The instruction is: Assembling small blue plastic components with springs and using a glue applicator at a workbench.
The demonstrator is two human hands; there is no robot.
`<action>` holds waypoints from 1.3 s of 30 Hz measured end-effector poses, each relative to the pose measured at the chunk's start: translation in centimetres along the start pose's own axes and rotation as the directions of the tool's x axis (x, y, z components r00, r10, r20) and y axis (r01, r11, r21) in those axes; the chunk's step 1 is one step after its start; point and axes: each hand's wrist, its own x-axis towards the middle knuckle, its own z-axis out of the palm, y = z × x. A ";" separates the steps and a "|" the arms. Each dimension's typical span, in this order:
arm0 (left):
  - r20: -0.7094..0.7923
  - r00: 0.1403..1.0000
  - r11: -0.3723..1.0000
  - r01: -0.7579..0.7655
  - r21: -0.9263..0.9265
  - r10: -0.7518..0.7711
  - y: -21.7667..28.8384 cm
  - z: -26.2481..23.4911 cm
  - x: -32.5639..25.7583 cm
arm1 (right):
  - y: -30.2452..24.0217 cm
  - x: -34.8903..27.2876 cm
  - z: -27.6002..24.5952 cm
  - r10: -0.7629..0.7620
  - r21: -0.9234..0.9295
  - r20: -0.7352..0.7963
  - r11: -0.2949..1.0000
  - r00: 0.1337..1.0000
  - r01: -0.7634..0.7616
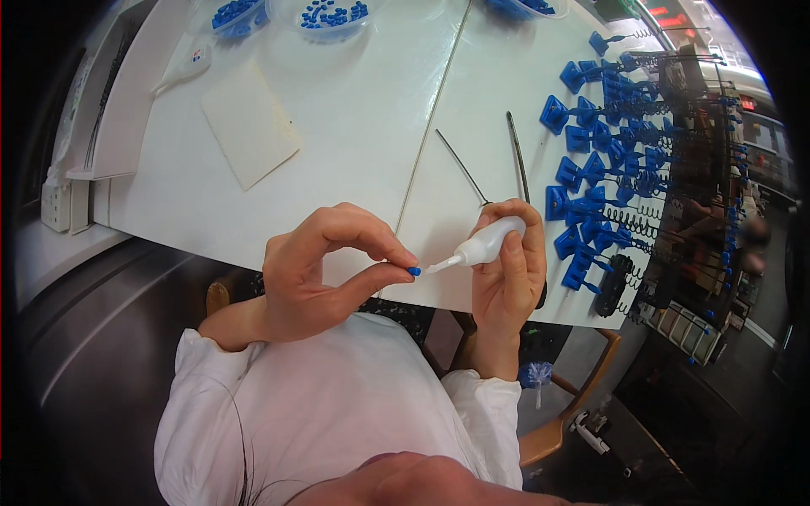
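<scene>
My left hand [325, 266] pinches a small blue plastic piece [414, 271] between thumb and forefinger, over the table's near edge. In my right hand [510, 278] is a small white squeeze bottle [494, 239], tilted so its narrow nozzle points left at the blue piece. The nozzle tip is very close to the piece; whether they touch I cannot tell. A thin metal rod [460, 164] and a thicker dark rod [517, 152] run toward my right hand. Their near parts are hidden behind it.
Many blue square-based parts with coiled black wires [582, 202] line the table's right side. Clear bowls of small blue pieces [331, 17] stand at the far edge. A cream paper sheet [251, 126] and another white bottle [187, 67] lie at left on the white table [354, 126].
</scene>
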 end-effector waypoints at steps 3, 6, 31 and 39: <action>-0.009 1.000 1.000 0.016 -0.022 -0.016 -0.1 0.1 0.0 | -0.1 0.0 -0.3 -0.073 -0.066 0.007 0.995 0.997 0.073; -0.020 0.999 0.998 0.038 -0.046 -0.039 -0.3 0.1 -0.1 | -0.1 0.0 -0.5 -0.140 -0.117 0.029 0.983 0.990 0.143; 0.040 0.995 0.993 -0.090 0.082 0.087 0.6 -0.2 0.9 | -0.5 -0.1 -0.9 -0.479 -0.235 0.122 0.837 0.870 0.494; 0.028 0.994 0.988 -0.110 0.111 0.108 0.8 -0.1 1.1 | -0.9 -0.2 -0.8 -0.483 -0.271 0.137 0.821 0.865 0.502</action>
